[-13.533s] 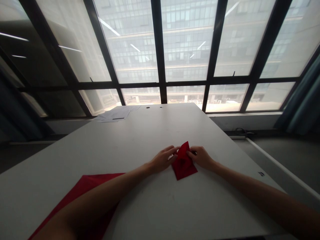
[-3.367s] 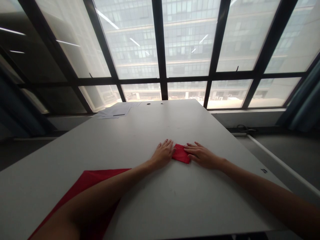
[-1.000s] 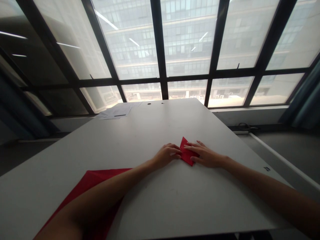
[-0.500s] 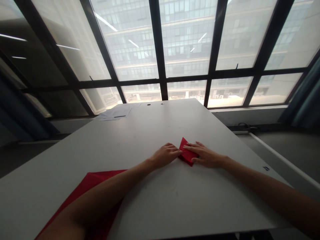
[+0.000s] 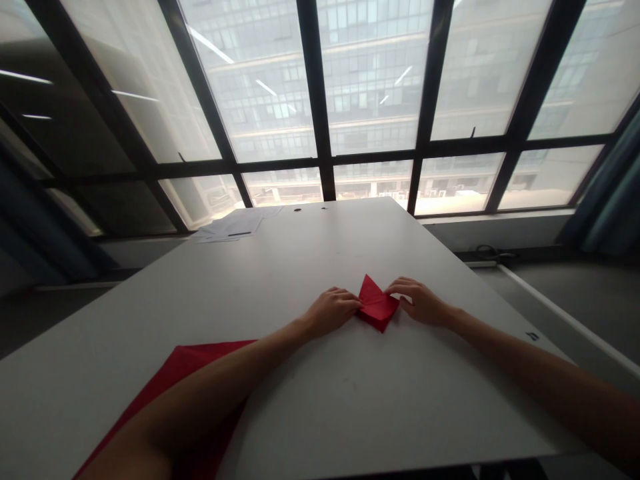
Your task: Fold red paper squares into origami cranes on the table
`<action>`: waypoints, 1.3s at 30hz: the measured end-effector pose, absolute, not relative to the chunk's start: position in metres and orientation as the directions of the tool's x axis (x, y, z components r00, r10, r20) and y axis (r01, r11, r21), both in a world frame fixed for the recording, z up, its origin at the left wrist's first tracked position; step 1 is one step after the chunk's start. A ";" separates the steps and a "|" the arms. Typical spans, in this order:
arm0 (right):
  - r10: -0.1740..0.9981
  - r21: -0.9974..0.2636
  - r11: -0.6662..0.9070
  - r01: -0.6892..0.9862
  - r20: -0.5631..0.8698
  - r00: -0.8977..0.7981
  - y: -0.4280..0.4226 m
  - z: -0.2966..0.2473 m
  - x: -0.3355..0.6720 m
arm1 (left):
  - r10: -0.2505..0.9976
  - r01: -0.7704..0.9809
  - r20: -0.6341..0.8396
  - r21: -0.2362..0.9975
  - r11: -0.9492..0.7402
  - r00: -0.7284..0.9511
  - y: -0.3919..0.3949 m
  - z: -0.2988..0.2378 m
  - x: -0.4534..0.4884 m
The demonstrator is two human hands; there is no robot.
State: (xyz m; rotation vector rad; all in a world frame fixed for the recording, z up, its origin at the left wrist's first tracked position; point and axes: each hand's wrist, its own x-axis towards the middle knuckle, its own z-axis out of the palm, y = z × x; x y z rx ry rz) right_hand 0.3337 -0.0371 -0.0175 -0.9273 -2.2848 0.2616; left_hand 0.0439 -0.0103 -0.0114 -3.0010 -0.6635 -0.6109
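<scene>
A small folded piece of red paper (image 5: pixel 379 308) lies on the white table (image 5: pixel 320 387), one point facing away from me and creases across its middle. My left hand (image 5: pixel 334 310) is closed at its left corner, fingertips pressed on the edge. At the right corner is my right hand (image 5: pixel 420 301), its fingers curved over the upper right edge and the thumb by the corner, with the paper between them. Beneath my left forearm is a larger red sheet (image 5: pixel 190 363), partly covered by the arm.
White papers (image 5: pixel 230 223) with a dark pen (image 5: pixel 240 234) on them lie at the table's far left. A small dark mark (image 5: pixel 533 337) is near the right edge. Tall windows (image 5: pixel 370 73) stand beyond the table, and cables (image 5: pixel 493 252) lie on the floor at right.
My right hand has drawn back to the right from lying flat on the folded paper, and its fingers have curled at the right corner. My left hand has hardly moved.
</scene>
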 end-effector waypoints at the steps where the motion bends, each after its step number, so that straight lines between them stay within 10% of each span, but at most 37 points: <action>1: 0.666 -0.403 0.745 0.531 0.490 -0.562 -0.038 -0.015 0.334 | 0.406 0.407 0.374 0.081 -0.910 0.834 -0.010 -0.012 0.044; 21: 0.704 -0.413 0.690 0.595 0.190 -0.685 -0.048 -0.005 0.330 | 0.349 0.222 0.355 0.353 -0.909 0.867 -0.012 -0.003 0.042; 39: 0.609 -0.358 0.785 0.506 0.293 -0.737 -0.046 -0.009 0.327 | 0.219 0.137 0.354 0.241 -0.961 0.909 -0.017 0.006 0.041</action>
